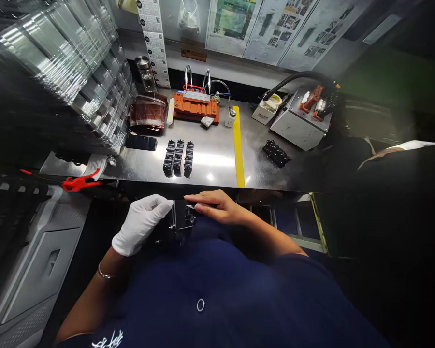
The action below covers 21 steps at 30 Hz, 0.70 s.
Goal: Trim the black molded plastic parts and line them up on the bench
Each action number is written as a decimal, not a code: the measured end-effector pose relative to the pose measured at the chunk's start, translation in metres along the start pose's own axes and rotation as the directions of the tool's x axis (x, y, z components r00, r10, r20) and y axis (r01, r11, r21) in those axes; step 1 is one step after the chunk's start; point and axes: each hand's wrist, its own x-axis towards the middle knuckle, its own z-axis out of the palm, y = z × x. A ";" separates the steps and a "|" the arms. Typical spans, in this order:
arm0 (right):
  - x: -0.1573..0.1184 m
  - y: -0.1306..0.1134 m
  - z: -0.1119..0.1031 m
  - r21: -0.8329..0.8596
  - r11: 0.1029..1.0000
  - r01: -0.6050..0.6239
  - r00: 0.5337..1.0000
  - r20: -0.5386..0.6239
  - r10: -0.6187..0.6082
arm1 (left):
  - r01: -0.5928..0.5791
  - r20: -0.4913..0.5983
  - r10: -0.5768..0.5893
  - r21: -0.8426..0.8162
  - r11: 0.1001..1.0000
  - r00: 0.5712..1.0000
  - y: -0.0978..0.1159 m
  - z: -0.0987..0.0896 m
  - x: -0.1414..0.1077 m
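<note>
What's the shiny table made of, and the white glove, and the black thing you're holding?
Table: metal, probably steel, smooth; it reflects bright light.
White glove: cloth, perhaps cotton, matte, softly wrinkled.
Black part: dark, flat-faced, maybe plastic, maybe coated metal; I can't tell.

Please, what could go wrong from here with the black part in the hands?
The black boxy part is held in front of the shiny metal table, not over it, so it could fall if the grip slips. The bare right hand, unlike the white-gloved left hand, might leave finger marks.
</note>
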 end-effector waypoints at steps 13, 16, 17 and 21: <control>-0.001 0.006 0.000 0.079 0.997 -0.020 1.000 -0.009 0.021 | 0.004 -0.012 -0.004 -0.003 1.000 1.000 0.003 0.003 -0.002; 0.001 0.005 -0.001 0.152 0.987 -0.053 0.999 0.002 0.054 | 0.001 -0.006 -0.001 -0.001 1.000 1.000 0.003 0.003 -0.002; 0.001 0.004 -0.001 0.182 0.981 -0.073 0.997 0.009 0.072 | 0.001 -0.002 -0.001 0.001 1.000 1.000 0.003 0.003 -0.001; 0.004 0.002 0.002 0.285 0.942 -0.177 0.982 -0.011 0.188 | -0.034 -0.012 0.034 0.018 0.999 0.999 0.001 0.003 0.001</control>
